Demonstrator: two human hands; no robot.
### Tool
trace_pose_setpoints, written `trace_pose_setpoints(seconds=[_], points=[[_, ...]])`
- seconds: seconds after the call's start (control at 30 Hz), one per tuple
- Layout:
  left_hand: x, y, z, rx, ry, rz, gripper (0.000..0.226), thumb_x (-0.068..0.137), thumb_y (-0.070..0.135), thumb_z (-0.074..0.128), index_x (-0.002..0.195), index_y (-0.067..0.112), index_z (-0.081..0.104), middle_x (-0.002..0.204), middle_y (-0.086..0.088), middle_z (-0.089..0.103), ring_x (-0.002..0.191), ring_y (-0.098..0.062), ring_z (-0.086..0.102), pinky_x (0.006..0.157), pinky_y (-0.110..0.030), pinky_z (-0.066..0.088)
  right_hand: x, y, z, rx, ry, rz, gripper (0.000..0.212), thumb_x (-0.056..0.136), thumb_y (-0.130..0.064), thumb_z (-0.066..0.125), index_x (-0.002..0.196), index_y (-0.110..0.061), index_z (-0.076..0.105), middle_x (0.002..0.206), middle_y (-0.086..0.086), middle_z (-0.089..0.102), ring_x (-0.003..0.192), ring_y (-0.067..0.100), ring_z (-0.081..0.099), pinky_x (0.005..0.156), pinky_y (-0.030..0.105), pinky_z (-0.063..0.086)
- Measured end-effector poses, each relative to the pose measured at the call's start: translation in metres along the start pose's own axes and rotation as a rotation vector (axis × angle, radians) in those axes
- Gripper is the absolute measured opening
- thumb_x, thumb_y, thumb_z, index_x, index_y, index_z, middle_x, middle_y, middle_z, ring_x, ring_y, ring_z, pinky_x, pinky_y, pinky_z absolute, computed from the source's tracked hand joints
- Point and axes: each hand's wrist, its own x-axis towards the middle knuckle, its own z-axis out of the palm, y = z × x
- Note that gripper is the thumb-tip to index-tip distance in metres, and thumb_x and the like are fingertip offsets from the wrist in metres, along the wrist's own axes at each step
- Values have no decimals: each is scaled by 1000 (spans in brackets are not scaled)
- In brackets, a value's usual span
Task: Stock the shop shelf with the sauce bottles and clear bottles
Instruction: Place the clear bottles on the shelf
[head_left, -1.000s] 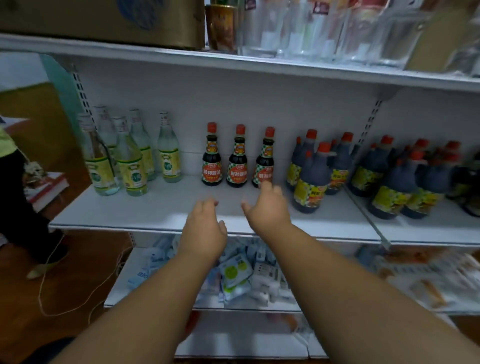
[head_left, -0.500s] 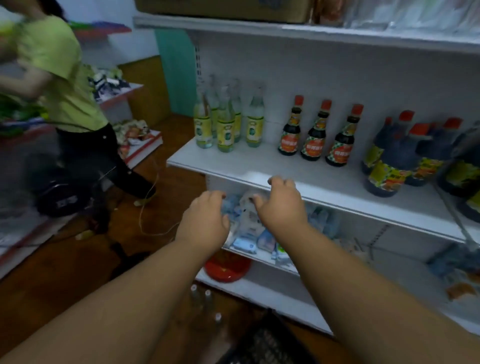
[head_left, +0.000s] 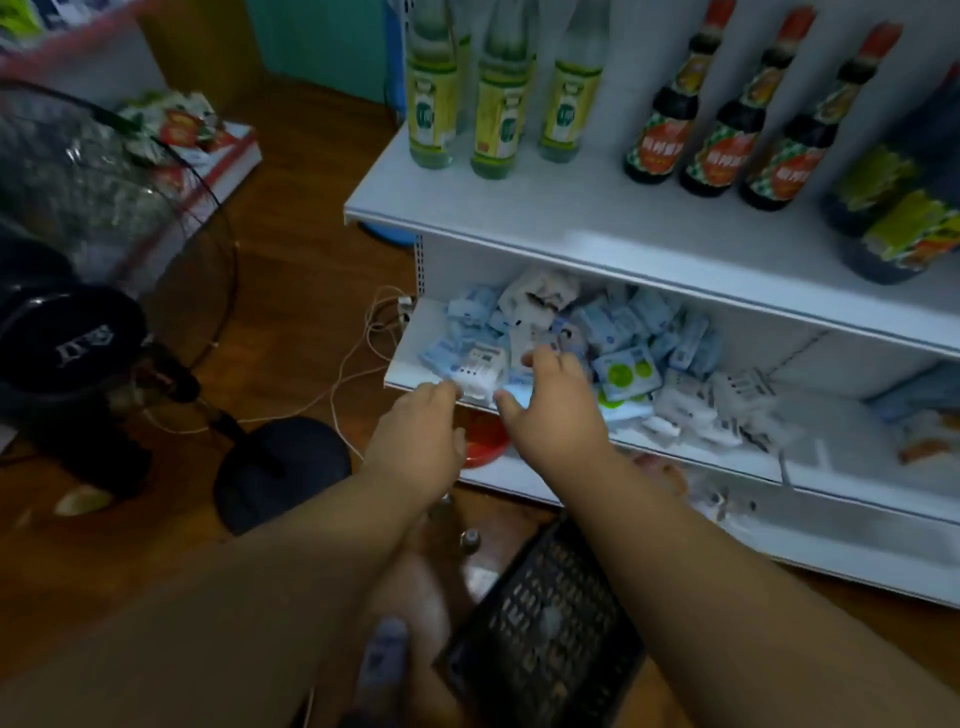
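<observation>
Three clear bottles with yellow-green labels (head_left: 498, 104) stand at the left end of the white shelf (head_left: 597, 234). Beside them stand three dark sauce bottles with red caps (head_left: 722, 119), and larger dark sauce bottles (head_left: 893, 218) at the right. My left hand (head_left: 421, 436) and my right hand (head_left: 550, 405) hang in front of the lower shelf, fingers loosely curled, holding nothing. Below my arms a black basket (head_left: 545, 639) sits on the floor, and bottle caps (head_left: 470, 540) show beside it.
The lower shelf (head_left: 405, 364) holds a heap of small white and blue packets (head_left: 613, 343). A red dish (head_left: 485, 439) lies under it. A standing fan with a dark round base (head_left: 280, 467) and white cables (head_left: 363, 353) are on the wooden floor at the left.
The view has swung down and to the left, off the bottle shelf toward the floor. Both hands have dropped from the bottle shelf's edge to the lower shelf, still holding nothing.
</observation>
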Motion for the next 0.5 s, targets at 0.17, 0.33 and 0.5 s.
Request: trace_pose_setpoints(seconds=[0.17,0.33,0.5], points=[[-11,-46,20,-7,-111,14,41,88,25,57,128,19,52,124,-4,55,115,-26,53,94,-39,47,-10,-1,54,-7,-94,78,47,88,-35,66,128,-15,51,124,12,48,114,31,52,93,37,43],[-15,-87,70,6,-265,-44,34,87,28,50,115,10,58,110,-12,62,99,-32,62,75,-38,49,-17,33,122,-37,-218,147,48,88,-36,64,129,-14,50,129,13,48,117,35,52,95,38,44],[-29,-114,134,15,-360,-116,52,86,24,56,137,13,46,131,-10,54,117,-30,55,93,-40,46,-37,66,209,7,-387,223,54,86,-38,62,134,-17,47,131,12,47,117,35,52,98,44,46]])
